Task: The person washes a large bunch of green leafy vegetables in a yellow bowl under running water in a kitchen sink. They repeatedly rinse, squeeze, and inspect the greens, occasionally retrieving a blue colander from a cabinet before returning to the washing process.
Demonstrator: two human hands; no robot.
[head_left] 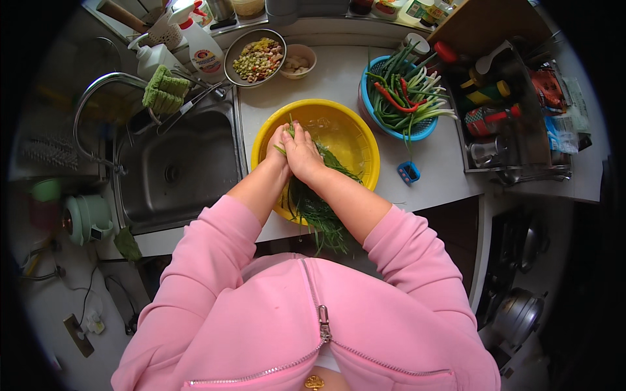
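Note:
A yellow plastic basin with clear water in it stands on the counter before me. Over it, my left hand and my right hand are pressed together, palms facing, around the stem end of a bunch of leafy greens. Pale stems stick out between the fingers. Under my right forearm the feathery leaves run back across the basin and droop over its near rim. My right hand covers much of the left one, and the gripped part of the bunch is hidden.
Left of the basin is a steel sink with a curved faucet. A blue basket of scallions and chili peppers stands at right, near a small blue device. Behind are a metal bowl of chopped food and a small bowl.

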